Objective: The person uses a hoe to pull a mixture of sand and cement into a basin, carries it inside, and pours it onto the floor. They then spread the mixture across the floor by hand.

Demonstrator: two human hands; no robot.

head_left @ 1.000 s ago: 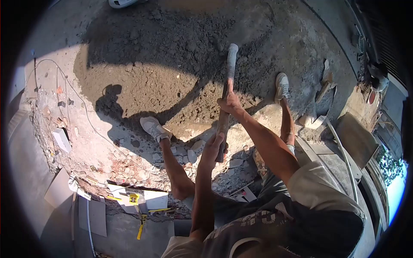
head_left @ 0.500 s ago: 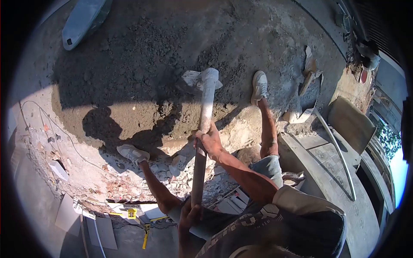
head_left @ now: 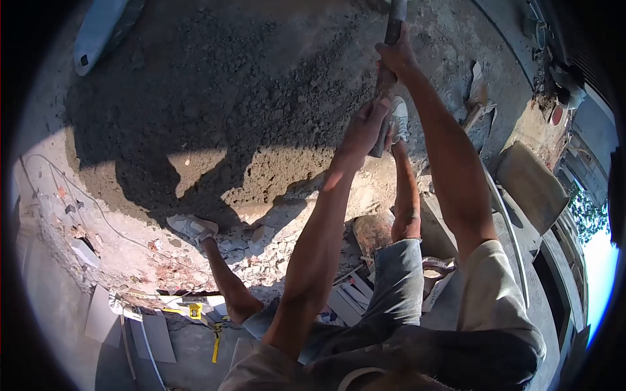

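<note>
Handle (head_left: 385, 79) — long axis pointing forward, leaning slightly right — sits wrapped in closed left hand (head_left: 366, 128) and right hand (head_left: 399, 56).

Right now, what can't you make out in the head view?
In the head view:
- The far end of the handle: cut off by the top edge.
- The rest of the blue-grey object: cut off by the top edge.
- Part of the right shoe: behind the left hand and handle.
</note>
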